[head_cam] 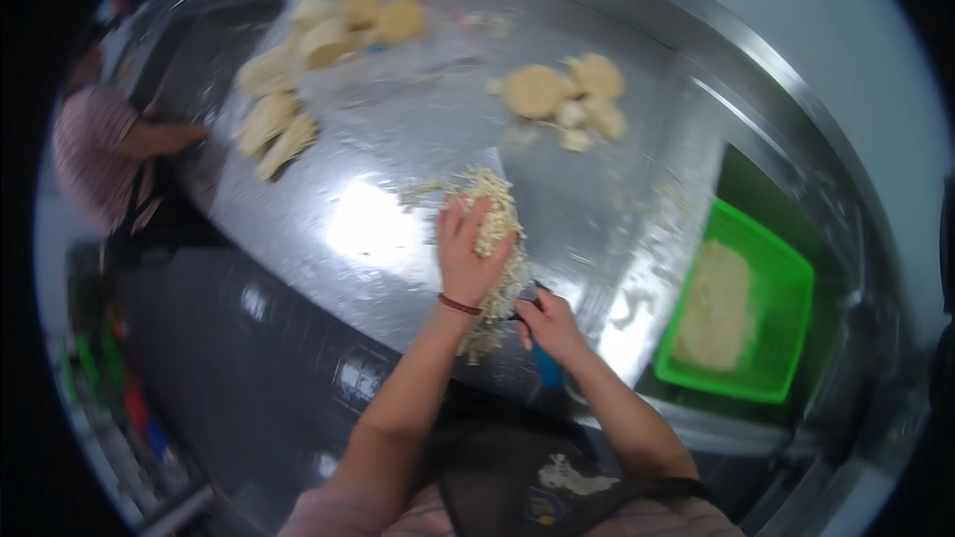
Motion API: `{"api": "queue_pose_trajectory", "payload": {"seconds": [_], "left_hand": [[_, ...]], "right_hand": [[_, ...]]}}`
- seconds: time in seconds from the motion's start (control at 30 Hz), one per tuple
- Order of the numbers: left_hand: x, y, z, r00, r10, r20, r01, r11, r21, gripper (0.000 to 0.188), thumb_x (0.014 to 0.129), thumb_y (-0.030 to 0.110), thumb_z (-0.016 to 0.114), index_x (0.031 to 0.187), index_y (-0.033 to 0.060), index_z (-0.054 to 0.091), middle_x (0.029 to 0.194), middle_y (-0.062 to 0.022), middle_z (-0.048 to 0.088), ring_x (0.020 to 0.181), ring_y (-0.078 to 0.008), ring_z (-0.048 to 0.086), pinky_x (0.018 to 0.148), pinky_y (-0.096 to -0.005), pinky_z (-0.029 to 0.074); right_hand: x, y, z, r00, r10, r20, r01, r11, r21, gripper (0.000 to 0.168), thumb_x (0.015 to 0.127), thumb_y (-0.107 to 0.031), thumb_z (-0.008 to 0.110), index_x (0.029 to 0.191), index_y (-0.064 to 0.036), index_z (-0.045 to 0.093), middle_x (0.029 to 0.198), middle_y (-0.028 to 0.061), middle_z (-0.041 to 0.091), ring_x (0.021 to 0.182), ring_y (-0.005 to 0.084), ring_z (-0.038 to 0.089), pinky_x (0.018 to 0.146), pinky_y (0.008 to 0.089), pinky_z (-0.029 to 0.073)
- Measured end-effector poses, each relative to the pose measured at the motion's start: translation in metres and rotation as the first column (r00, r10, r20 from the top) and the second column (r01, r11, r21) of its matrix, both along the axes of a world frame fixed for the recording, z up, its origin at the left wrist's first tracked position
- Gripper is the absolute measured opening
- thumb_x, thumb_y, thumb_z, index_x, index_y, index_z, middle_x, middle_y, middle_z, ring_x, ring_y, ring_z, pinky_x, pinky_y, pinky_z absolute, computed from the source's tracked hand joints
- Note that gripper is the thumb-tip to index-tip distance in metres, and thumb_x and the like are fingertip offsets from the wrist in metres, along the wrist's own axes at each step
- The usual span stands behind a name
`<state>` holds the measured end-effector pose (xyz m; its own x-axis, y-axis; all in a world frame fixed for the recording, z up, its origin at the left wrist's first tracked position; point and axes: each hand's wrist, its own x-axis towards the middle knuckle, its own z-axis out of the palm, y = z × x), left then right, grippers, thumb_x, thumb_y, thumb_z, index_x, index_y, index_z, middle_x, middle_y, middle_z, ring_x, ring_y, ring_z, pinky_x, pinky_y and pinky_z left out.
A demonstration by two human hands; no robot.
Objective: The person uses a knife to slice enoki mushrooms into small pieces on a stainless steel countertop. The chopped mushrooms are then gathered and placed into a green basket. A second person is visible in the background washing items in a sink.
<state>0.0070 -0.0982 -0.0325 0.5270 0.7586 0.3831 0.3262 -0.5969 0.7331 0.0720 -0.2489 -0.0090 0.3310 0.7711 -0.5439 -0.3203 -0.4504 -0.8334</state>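
Observation:
A heap of pale, chopped vegetable shreds [498,239] lies on the metal worktop [403,142] in front of me. My left hand [470,250] rests on the heap's left side, fingers spread and thumb across the shreds. On the heap's near right side, my right hand [550,324] grips a knife [547,367] by its handle, whose blue end shows below the fist. The knife's blade runs along the shreds and is mostly hidden or blurred.
Large pale vegetable pieces lie at the far right [537,92] and far left [270,123]. More sit on a clear plastic bag [403,63]. A green basket [783,313] at right holds pale shreds in a recess. Another person [104,156] stands at the left edge.

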Motion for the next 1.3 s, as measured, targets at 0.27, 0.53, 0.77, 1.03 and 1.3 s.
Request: {"api": "queue_pose_trajectory", "payload": {"seconds": [0.27,0.53,0.77,1.03,1.3], "left_hand": [[0.133,-0.126,0.063,0.872,-0.472,0.134,0.465,0.882,0.079,0.053,0.065,0.018,0.075,0.115,0.0084,0.059,0.122,-0.0178,0.049,0.115,-0.0374,0.043,0.098,-0.0439,0.035],[0.244,-0.305,0.023,0.679,-0.718,0.152,0.733,0.657,-0.175,0.071,0.068,0.035,0.072,0.129,0.0117,0.045,0.136,-0.0193,0.035,0.127,-0.0449,0.027,0.104,-0.0545,0.022],[0.128,-0.069,0.036,0.916,-0.382,-0.124,0.393,0.916,0.084,0.066,0.071,0.027,0.068,0.130,0.0099,0.043,0.138,-0.0230,0.031,0.131,-0.0391,0.026,0.106,-0.0467,0.022],[-0.127,0.291,0.020,0.652,0.493,-0.577,-0.361,0.870,0.335,0.078,0.065,0.030,0.070,0.131,0.0062,0.036,0.135,-0.0142,0.037,0.127,-0.0326,0.031,0.104,-0.0478,0.023],[-0.133,0.256,-0.007,0.927,-0.042,-0.372,0.096,0.987,0.126,0.031,0.066,0.010,0.063,0.096,0.0071,0.059,0.095,-0.0135,0.056,0.090,-0.0333,0.052,0.077,-0.0442,0.044]], "right_hand": [[0.046,-0.138,0.058,0.835,-0.547,0.050,0.548,0.836,-0.007,0.014,0.089,-0.013,0.054,0.081,-0.001,0.052,0.056,0.0037,0.052,0.044,0.0111,0.050,0.042,0.0254,0.039],[0.119,-0.340,0.003,0.260,-0.017,0.966,0.673,0.720,-0.169,0.017,0.086,-0.018,0.053,0.085,-0.001,0.056,0.063,0.0151,0.055,0.053,0.0304,0.052,0.050,0.0399,0.043],[0.114,-0.382,-0.015,0.167,0.160,0.973,0.824,0.519,-0.227,0.030,0.085,-0.025,0.054,0.096,0.003,0.058,0.072,0.0243,0.060,0.064,0.0407,0.059,0.056,0.0482,0.045],[0.064,-0.235,0.028,0.328,-0.419,0.847,0.794,0.607,-0.007,0.022,0.091,-0.019,0.050,0.083,0.001,0.053,0.054,0.0057,0.049,0.040,0.0120,0.044,0.038,0.0290,0.034],[-0.011,0.001,0.069,0.712,-0.494,0.500,0.531,0.844,0.077,0.014,0.088,-0.014,0.053,0.079,-0.003,0.054,0.054,-0.0018,0.046,0.043,0.0062,0.044,0.039,0.0231,0.037]]}}
